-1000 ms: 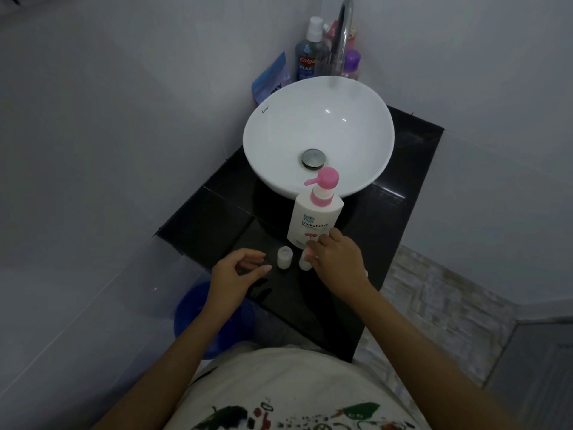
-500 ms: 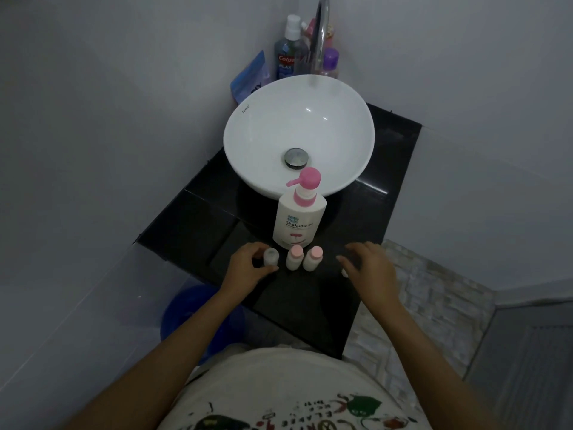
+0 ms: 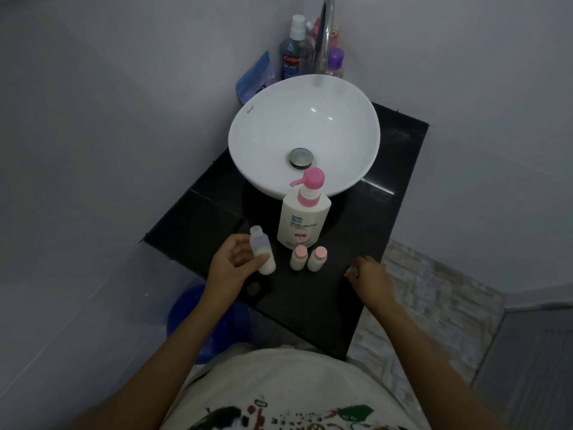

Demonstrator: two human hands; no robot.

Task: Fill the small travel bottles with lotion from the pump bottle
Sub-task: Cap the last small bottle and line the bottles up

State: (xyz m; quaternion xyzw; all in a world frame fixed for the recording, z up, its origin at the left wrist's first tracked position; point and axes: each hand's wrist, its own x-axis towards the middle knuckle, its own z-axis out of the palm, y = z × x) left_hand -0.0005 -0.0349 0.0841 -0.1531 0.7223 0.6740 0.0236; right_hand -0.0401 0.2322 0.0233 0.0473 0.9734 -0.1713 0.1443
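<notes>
White pump bottle (image 3: 302,220) with a pink pump head and dark lettering; two white travel bottles (image 3: 307,258) capped in pale pink; a white basin (image 3: 305,135) on a glossy black countertop (image 3: 366,231); a blue bucket (image 3: 192,318) below; a cream shirt (image 3: 279,389) printed in red and green.

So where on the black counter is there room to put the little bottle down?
Bare counter lies between the left hand and right hand, in front of the two capped bottles. The right side beside the pump bottle is bare too. It is crowded between that bottle and the sink.
</notes>
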